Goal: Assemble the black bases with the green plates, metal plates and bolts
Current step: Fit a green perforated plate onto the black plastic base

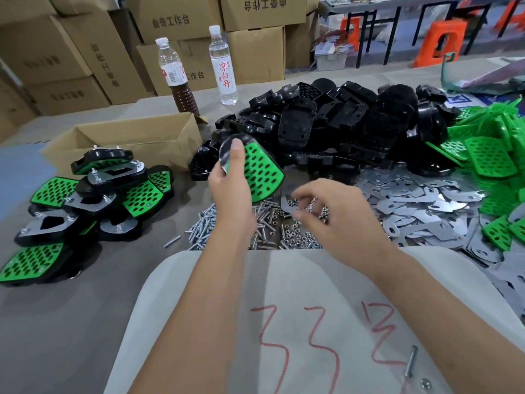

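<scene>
Above the tabletop's middle, the left hand holds a green plate on its black base upright (underside reachable) — the right hand, grip narrow, pinches blurred hardware, probably nuts.

Bright even indoor light, soft faint shadows, wide-angle bending at edges, background and fingers motion-blurred

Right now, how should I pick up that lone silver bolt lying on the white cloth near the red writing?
Pinch the lone silver bolt across the middle of its thin shaft, coming straight down from above. It lies flat and alone on the white cloth, both long sides free, so two fingertips probably suffice.
</scene>
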`<state>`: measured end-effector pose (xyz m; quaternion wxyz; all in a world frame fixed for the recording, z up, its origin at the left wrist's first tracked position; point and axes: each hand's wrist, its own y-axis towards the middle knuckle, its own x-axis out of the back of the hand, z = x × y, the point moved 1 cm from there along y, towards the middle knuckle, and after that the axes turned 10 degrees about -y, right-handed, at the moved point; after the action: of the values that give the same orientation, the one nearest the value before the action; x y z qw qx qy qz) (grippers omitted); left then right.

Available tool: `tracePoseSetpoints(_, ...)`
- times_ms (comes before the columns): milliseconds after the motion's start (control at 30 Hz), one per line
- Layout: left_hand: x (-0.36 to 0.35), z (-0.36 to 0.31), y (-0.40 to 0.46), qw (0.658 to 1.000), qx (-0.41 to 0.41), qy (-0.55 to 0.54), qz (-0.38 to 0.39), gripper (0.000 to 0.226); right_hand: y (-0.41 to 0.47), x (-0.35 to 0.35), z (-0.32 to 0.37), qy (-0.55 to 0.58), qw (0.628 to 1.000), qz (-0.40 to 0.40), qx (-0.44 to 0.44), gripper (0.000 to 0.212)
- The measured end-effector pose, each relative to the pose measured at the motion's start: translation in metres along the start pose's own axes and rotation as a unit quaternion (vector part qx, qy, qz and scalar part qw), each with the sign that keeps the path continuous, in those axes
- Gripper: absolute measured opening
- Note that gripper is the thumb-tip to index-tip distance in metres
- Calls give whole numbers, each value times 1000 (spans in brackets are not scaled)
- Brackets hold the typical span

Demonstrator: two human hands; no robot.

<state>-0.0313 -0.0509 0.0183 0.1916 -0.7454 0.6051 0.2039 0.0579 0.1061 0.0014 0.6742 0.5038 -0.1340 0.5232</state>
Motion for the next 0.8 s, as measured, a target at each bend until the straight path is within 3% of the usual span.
tracePoseSetpoints(67,5,-3,9,1000,2,-10,-20,31,10,-12,13,-71,993,76,46,26)
tracePoseSetpoints(167,3,-9,18,1000,-2,-14,-13,29,24,-34,31,-164,968,182,48,55)
tracePoseSetpoints(267,1,-14,27,1000,2,-15,11,28,31,-47,40,-209,952,216,59,66)
tracePoseSetpoints(400,2,-15,28,998,20,-3,59,27,31,-44,39,-136,972,189,38,34)
tracePoseSetpoints(500,3,-9,20,993,50,-21,107,15,29,-42,36,-71,985,156,22,9)
tracePoseSetpoints(600,-1,-5,11,989,82,-51,115,25,26,-37,33,-63,993,100,29,6)
tracePoseSetpoints(800,-4,-3,9,981,85,-63,164,9,20,-11,11,57,998,34,2,4)
